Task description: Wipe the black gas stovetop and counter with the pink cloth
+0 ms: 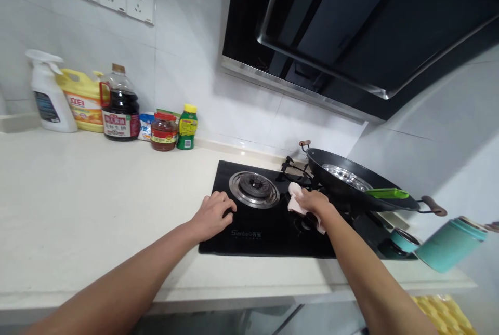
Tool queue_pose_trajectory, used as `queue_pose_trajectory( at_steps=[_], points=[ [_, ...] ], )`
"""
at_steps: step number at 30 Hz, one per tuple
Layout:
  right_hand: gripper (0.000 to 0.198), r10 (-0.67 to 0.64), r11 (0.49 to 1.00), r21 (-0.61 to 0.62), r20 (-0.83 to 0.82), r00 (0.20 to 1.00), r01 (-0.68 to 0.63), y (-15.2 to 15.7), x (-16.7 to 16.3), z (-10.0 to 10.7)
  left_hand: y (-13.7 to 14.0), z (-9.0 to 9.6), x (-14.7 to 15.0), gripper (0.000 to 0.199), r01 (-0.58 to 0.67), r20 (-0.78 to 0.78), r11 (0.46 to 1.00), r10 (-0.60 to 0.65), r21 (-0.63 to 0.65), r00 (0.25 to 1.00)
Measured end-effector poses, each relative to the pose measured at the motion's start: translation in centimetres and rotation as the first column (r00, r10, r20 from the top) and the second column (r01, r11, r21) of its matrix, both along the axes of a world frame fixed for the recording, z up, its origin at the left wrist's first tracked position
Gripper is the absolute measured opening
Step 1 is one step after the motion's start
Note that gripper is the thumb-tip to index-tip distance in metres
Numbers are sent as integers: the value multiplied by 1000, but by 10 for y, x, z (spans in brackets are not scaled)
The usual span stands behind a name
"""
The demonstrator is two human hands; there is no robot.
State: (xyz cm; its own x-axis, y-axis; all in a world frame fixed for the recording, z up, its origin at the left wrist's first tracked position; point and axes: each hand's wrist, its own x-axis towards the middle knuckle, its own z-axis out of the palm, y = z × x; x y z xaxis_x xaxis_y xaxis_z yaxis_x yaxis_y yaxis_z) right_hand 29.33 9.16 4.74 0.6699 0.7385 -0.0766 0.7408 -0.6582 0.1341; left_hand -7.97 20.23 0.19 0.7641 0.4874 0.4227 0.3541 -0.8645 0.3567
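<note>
the right hand (pixel 315 202) grips a cloth (pixel 295 205) on the stove (pixel 253 226), between the burner (pixel 255 188) and wok (pixel 331 185); the left hand (pixel 212 215) curls loosely at the stove's left edge, seemingly holding nothing. wiping looks under way; how much is done cannot be told, and the wok partly hides the right side.

Cool, fairly bright light spreads over the white tiled wall (pixel 183 28) and the cream countertop (pixel 97 195), dimming to soft shadow beneath the glossy black range hood (pixel 331 23), whose panel carries dark reflections. The pale pink crumpled cloth (pixel 295 189) seems slightly blurred. On the right, wide-angle lens distortion stretches the teal cylindrical canister (pixel 452 244).
</note>
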Motion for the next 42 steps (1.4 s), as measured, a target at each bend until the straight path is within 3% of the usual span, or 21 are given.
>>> queue_pose_trajectory(
  at_steps=[5,15,20,23,27,30,33,35,42],
  points=[
    [69,40,998,-39,-47,998,-42,1,-16,6,-3,-1,2,22,-19,12,1000,19,25,1000],
    [44,278,960,-4,-74,958,-279,-20,-50,23,-4,-1,3,22,-9,30,1000,9,-9,1000],
    [40,476,880,62,-77,876,-472,-11,-105,20,-3,-1,2,24,-5,32,999,6,-50,999],
    [49,563,824,125,-67,824,-552,-9,-153,12,2,-1,2,22,-2,43,995,6,-101,999],
    [66,644,745,241,-17,765,-622,-29,-204,1,14,1,1,27,16,107,981,5,-195,994],
    [61,677,689,336,17,736,-642,-57,-223,-8,20,4,-1,32,61,160,971,-24,-231,987],
    [42,676,657,413,49,735,-631,-82,-225,-17,20,5,-4,31,88,165,973,-53,-212,985],
    [38,655,666,444,37,755,-600,-98,-216,-21,19,6,-6,31,93,152,978,-65,-186,986],
    [48,444,794,483,-45,895,-370,-155,-141,-30,19,5,-6,31,82,107,989,-68,-127,992]
  ],
)
